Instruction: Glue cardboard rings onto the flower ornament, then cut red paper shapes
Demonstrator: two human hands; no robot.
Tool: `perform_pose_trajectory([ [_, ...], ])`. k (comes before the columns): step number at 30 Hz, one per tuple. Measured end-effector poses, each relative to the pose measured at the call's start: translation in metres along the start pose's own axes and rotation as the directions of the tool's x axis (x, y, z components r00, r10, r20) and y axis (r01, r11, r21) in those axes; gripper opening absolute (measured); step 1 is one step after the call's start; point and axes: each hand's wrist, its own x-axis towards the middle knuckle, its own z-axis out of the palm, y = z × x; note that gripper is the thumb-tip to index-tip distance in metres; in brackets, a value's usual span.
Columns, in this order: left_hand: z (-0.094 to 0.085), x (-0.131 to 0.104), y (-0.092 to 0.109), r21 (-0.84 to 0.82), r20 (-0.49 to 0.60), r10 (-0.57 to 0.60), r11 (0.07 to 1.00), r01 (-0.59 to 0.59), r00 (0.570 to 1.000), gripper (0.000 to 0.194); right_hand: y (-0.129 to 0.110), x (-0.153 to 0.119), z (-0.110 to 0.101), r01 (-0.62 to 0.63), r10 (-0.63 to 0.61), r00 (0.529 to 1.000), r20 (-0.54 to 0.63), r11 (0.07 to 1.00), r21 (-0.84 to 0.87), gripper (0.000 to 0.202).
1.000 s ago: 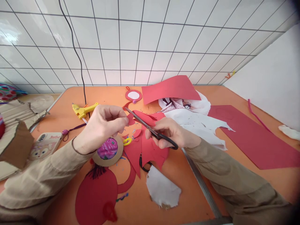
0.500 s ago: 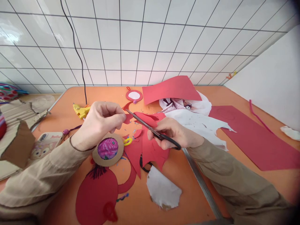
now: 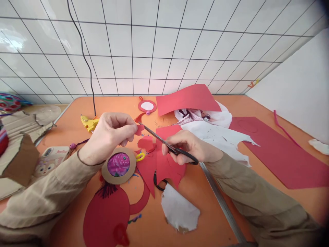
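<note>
My left hand [image 3: 114, 133] pinches a small red paper piece [image 3: 140, 130] between thumb and fingertips. In my right hand [image 3: 183, 145] are black-handled scissors [image 3: 159, 138], their blades closed or nearly so and pointing at the small piece. Below the blades lie red paper scraps [image 3: 168, 156] with jagged edges and a loose red piece [image 3: 146, 143]. A round cardboard ring with a purple flower centre [image 3: 118, 164] sits just under my left wrist. A yellow ring [image 3: 140, 156] lies beside it.
A yellow glue gun [image 3: 89, 122], a phone [image 3: 51, 161] and cardboard [image 3: 19, 157] lie left. Large red sheets [image 3: 282, 151] and white cloth [image 3: 218, 135] are at the right. A red disc [image 3: 106, 216] and grey-white fabric [image 3: 180, 209] lie near the front.
The red piece cut by the scissors has come away and dropped onto the scraps below. The scissor blades have closed. Both hands have hardly moved.
</note>
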Motion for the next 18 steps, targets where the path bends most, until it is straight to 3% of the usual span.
perform_pose_trajectory([
  [2, 0.002, 0.001, -0.003, -0.067, 0.034, -0.017, 0.998, 0.019, 0.999, 0.018, 0.002, 0.001, 0.002, 0.028, -0.022, 0.998, -0.054, 0.995, 0.097, 0.048],
  [4, 0.006, 0.001, -0.007, -0.164, 0.057, -0.037, 0.985, 0.046, 0.998, 0.020, 0.002, 0.004, 0.008, 0.063, -0.034, 0.981, -0.191, 0.987, 0.147, 0.051],
  [8, 0.023, -0.004, -0.017, -0.347, 0.053, -0.121, 0.929, 0.132, 0.991, 0.016, -0.003, 0.013, 0.026, 0.027, 0.045, 0.893, -0.447, 0.988, 0.155, 0.046],
  [11, 0.037, -0.011, -0.024, -0.407, 0.059, -0.167, 0.896, 0.176, 0.984, 0.017, -0.006, 0.017, 0.039, 0.001, 0.091, 0.834, -0.545, 0.986, 0.167, 0.038],
  [15, 0.048, -0.018, -0.032, -0.392, 0.069, -0.135, 0.908, 0.152, 0.988, 0.019, -0.008, 0.018, 0.048, 0.041, 0.050, 0.754, -0.655, 0.992, 0.123, 0.032],
  [18, 0.050, -0.020, -0.035, -0.362, 0.088, -0.109, 0.923, 0.134, 0.990, 0.020, -0.008, 0.017, 0.047, 0.036, 0.014, 0.736, -0.676, 0.997, 0.061, 0.029],
])
